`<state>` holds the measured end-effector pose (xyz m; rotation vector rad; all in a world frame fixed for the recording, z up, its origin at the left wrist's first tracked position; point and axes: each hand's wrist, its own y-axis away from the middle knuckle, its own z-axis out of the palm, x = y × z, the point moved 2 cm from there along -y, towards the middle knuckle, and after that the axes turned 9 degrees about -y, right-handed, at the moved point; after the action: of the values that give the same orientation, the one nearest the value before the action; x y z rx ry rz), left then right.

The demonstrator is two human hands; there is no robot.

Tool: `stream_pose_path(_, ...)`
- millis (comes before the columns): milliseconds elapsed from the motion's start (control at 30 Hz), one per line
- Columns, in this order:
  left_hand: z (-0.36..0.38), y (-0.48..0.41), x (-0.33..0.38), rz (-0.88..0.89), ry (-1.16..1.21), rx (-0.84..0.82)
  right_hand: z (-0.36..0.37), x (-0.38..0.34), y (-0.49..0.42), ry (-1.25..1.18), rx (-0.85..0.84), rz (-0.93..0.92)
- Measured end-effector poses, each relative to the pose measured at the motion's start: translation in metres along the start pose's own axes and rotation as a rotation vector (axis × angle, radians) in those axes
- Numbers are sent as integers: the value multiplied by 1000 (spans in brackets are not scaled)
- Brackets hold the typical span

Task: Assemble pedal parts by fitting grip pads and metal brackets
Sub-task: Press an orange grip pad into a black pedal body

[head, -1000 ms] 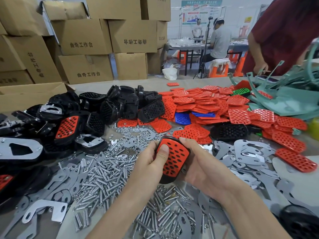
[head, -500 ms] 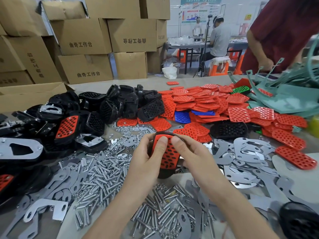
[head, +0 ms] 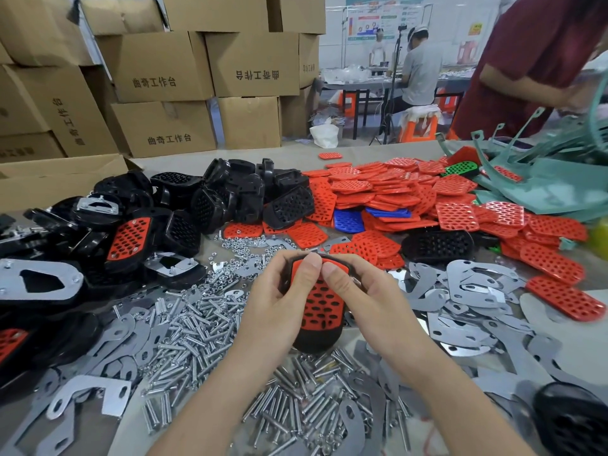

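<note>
A black pedal body with a red perforated grip pad (head: pixel 320 307) on its face stands on end in the middle of the table. My left hand (head: pixel 279 297) grips its left side, thumb pressed on the pad's top edge. My right hand (head: pixel 365 297) grips the right side, its thumb beside the left thumb on the same top edge. The pedal's back is hidden. Loose red grip pads (head: pixel 394 192) lie heaped behind. Flat metal brackets (head: pixel 473 284) lie to the right.
Black pedal bodies (head: pixel 230 195) are piled at back left, some fitted with pads or brackets. Bolts and nuts (head: pixel 194 327) cover the table in front. Cardboard boxes (head: pixel 158 80) are stacked behind. A person in a dark red shirt (head: pixel 539 57) works at the far right by teal parts (head: pixel 539 185).
The pedal has turned from tilted right to upright. Both thumbs have slid up the red pad from its middle to its top edge and now press side by side.
</note>
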<state>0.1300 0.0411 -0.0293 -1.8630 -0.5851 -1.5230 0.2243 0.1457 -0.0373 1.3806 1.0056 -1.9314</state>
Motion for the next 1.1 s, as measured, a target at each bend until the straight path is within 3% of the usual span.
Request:
stream_pose_path(267, -3, -2, -1, -12, 23, -46, -2, 4, 0, -20, 11, 27)
stream_pose_path(433, -6, -4, 0, 20, -35, -96, -5, 9, -3, -45, 34, 162)
stream_pose_path(667, -9, 0, -1, 52, -141, -262, -18, 4, -4, -111, -35, 264)
stream_pose_path(1100, -7, 0, 1, 132, -165, -167, -14, -2, -2, -139, -48, 242)
